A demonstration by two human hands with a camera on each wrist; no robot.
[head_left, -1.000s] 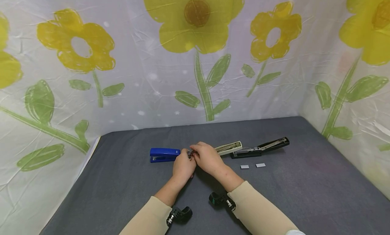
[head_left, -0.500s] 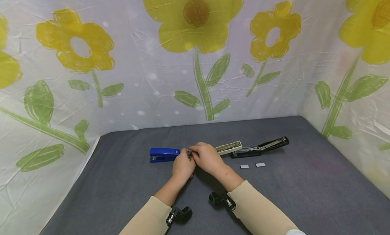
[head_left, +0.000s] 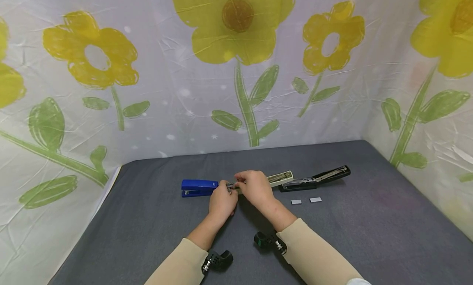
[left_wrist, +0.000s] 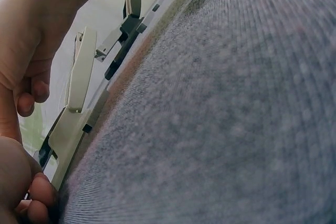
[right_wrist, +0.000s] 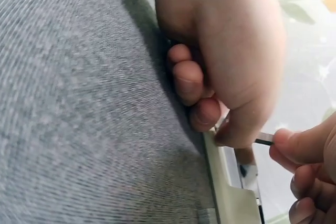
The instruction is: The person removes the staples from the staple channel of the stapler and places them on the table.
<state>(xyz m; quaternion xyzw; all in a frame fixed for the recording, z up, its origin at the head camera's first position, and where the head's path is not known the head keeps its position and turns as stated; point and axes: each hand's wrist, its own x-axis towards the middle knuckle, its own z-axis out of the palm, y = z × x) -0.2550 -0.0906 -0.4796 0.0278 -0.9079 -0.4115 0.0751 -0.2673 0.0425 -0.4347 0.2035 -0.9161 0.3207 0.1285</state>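
Observation:
A cream stapler [head_left: 279, 178] lies opened out, its top arm swung back to the right. My left hand [head_left: 223, 198] grips the stapler's front end, fingers curled at the base. In the right wrist view my left hand [right_wrist: 226, 61] covers that end, and the metal rail shows just past its thumb. My right hand [head_left: 255, 188] is over the rail, close to the left one. Its thumb and finger pinch a small grey metal strip [right_wrist: 264, 138], probably staples, whose other end reaches the left thumb. The left wrist view shows the cream base [left_wrist: 68, 132] beneath both hands.
A blue stapler [head_left: 199, 187], closed, sits left of my left hand. To the right, an opened black stapler [head_left: 314, 180] lies behind the cream one. Two short staple strips [head_left: 296, 202] rest on the grey cloth [head_left: 351, 231] in front of it. A flowered curtain [head_left: 162, 112] hangs behind.
My right hand has shifted slightly up and right, away from the left hand, uncovering more of the stapler's rail. My left hand and the staplers have stayed in place.

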